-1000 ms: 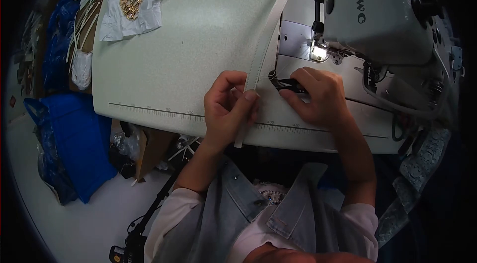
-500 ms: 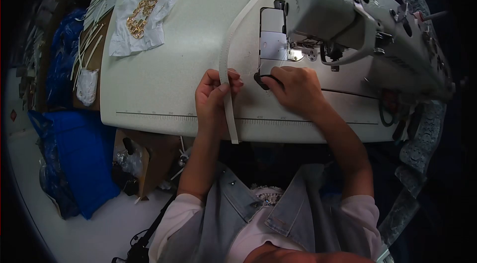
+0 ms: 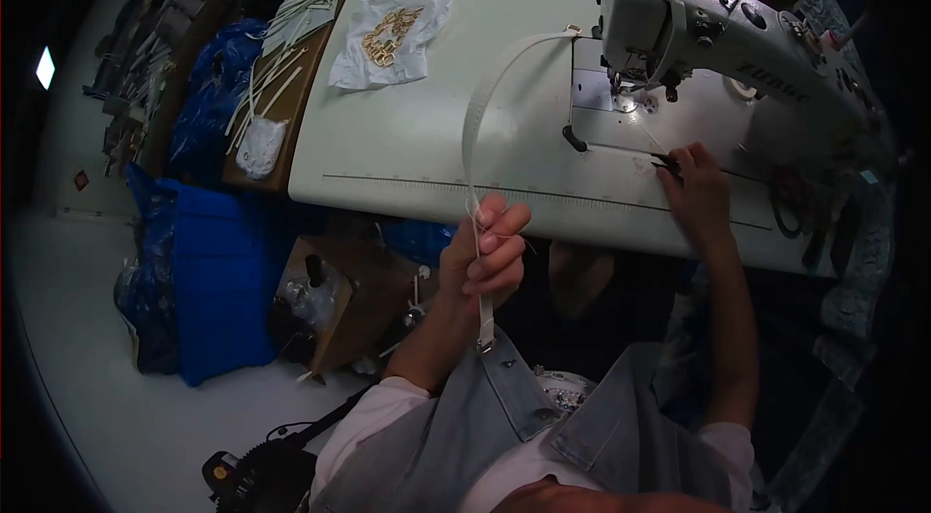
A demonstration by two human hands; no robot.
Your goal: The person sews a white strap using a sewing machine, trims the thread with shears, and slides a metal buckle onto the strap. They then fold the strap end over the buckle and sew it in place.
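Observation:
My left hand (image 3: 493,246) is closed around a narrow white strap (image 3: 472,115), in front of the table edge. From there the strap arcs up over the tabletop to a gold-coloured buckle (image 3: 573,29) beside the sewing machine (image 3: 722,38). Its other end hangs below my fist, with a small metal fitting (image 3: 485,346). Loose thin threads stick out by my left fingers. My right hand (image 3: 696,191) is low over the table, to the right of the needle plate (image 3: 593,91), its fingers closed on a small dark tool (image 3: 667,163) whose kind I cannot tell.
Gold-coloured metal buckles (image 3: 391,36) lie on crumpled white paper (image 3: 354,74) on the left of the table (image 3: 407,140). Beyond its left edge are white strips (image 3: 276,86) on a brown board and a blue bin (image 3: 223,280). A printed ruler runs along the front edge.
My left hand has drawn the strap toward me, off the table's front edge. My right hand has moved right, away from the machine's needle area, and now holds a small dark tool. The view has shifted.

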